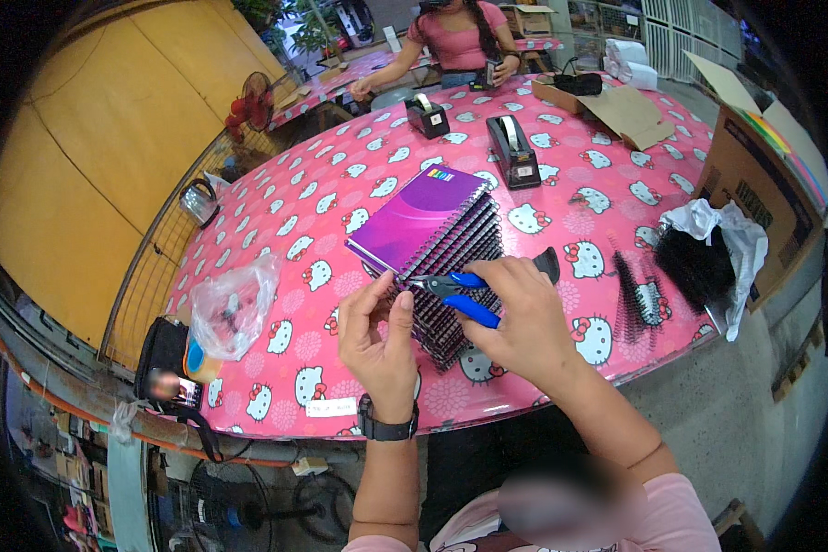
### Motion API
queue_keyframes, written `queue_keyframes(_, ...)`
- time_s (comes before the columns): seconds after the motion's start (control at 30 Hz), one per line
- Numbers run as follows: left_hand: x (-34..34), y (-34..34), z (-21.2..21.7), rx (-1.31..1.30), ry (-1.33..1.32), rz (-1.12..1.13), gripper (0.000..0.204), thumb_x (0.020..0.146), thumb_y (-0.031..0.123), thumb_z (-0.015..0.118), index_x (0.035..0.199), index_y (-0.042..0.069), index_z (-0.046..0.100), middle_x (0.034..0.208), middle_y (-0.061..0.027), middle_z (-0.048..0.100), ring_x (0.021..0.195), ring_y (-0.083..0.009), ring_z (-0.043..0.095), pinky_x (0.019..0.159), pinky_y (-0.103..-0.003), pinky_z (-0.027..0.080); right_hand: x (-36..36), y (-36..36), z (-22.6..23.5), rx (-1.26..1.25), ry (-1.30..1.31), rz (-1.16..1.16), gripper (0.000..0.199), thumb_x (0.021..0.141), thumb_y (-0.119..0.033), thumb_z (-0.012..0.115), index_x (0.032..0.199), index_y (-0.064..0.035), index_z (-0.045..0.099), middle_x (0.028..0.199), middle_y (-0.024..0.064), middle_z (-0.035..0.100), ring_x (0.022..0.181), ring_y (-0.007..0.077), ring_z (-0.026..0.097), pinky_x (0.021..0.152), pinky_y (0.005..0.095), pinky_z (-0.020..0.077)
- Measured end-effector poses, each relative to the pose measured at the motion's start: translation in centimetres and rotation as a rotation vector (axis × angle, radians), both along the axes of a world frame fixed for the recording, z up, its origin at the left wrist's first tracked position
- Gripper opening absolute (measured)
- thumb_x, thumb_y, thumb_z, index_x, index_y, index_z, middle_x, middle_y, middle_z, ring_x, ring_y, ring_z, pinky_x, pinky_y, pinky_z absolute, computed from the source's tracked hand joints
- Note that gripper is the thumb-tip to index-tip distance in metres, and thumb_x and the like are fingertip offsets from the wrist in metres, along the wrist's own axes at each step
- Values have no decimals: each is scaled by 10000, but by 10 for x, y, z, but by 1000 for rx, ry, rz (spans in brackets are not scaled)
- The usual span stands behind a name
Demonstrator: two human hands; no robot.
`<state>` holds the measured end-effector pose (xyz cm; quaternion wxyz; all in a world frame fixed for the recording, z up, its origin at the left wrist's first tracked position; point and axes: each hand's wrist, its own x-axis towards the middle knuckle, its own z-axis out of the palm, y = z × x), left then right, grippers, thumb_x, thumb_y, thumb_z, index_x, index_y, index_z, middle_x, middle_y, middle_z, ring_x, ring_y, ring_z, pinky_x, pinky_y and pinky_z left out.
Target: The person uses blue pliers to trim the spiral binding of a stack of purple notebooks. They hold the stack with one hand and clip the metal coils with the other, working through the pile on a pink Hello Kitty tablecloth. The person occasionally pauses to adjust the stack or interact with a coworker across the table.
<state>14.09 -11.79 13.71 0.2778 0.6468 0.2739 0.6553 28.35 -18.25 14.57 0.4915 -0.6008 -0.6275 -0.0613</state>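
A stack of spiral notebooks (455, 276) rises from the table in front of me. On top lies a purple notebook (419, 216), its black coil along the right side. My right hand (529, 317) grips blue-handled wire cutters (472, 311), the handles spread. Their jaws point left, at the near end of the top coil. Beside that corner is my left hand (377, 345), palm up, thumb and index finger slightly apart, fingertips by the jaws. Whether the fingertips touch the coil is too small to tell.
Two tape dispensers (515, 152) stand beyond the stack. Loose black coils (695, 267) lie at the right, near a cardboard box (754, 193). A clear plastic bag (235, 308) and a phone (186, 394) are at the left. Across the pink table (451, 400) stands another person (460, 41).
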Motion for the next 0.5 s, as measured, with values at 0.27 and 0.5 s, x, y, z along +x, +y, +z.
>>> queue_keyframes(0.27,-1,-3,-2,-14,-35,5,222,792,25,662,1009,-16,635,918,-84,594,823,-134,567,727,-245,470,-1,2,2,-198,68,78,345,608,-176,684,897,-36,559,805,126,575,771,311,565,692,417,448)
queue_keyframes(0.5,-5,-3,-7,-56,-135,-55,241,826,14,623,1061,-25,593,967,-79,621,859,-119,580,772,-243,474,2,-2,0,-55,-29,55,395,612,-150,693,968,-29,574,872,129,589,831,302,563,711,396,430)
